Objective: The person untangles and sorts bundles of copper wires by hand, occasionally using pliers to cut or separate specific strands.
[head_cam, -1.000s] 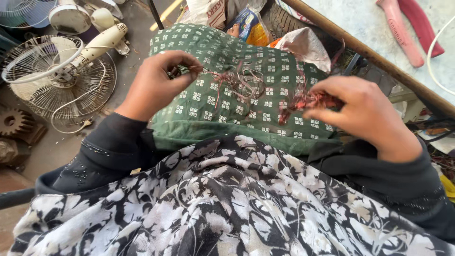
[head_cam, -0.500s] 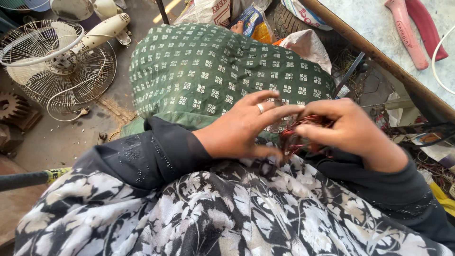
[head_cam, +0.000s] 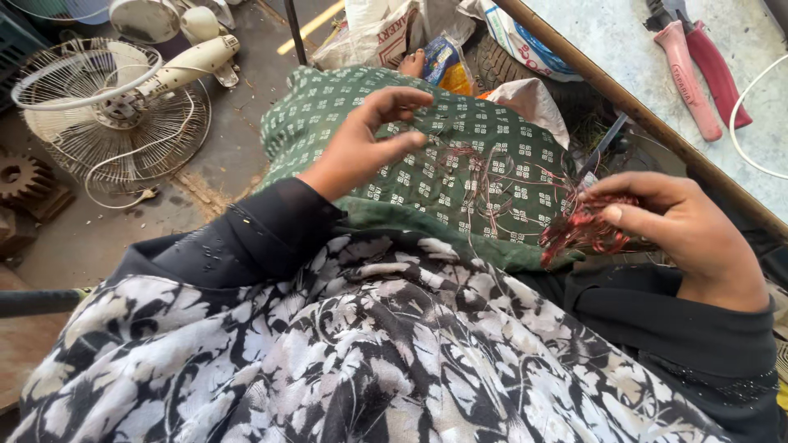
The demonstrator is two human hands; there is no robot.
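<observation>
Nearest the camera lay a black-and-white floral cloth (head_cam: 353, 361) over the person's lap, filling the frame from 5 to 8 o'clock, with black sleeves running out of it. At 3 o'clock the right hand (head_cam: 681, 230) held a bunch of reddish copper wire (head_cam: 587, 230), thumb and curled fingers pinched shut around it. Thin loose strands (head_cam: 484, 176) of the same wire trailed from the bunch toward the centre, lying across the green patterned cloth (head_cam: 460, 123) that covered the knee. Just above centre, the left hand (head_cam: 365, 143) hovered over that green cloth, fingers spread and bent, thumb apart from the forefinger; whether a fine strand ran between its fingertips could not be told. Farther off, at 10 o'clock, a table fan with a wire guard (head_cam: 107, 107) lay on the floor, a toothed gear (head_cam: 20, 176) at 9 o'clock beside it. At 1 to 2 o'clock a bench top (head_cam: 624, 49) carried red-handled pliers (head_cam: 698, 74). Printed bags (head_cam: 386, 33) sat at 12 o'clock.
</observation>
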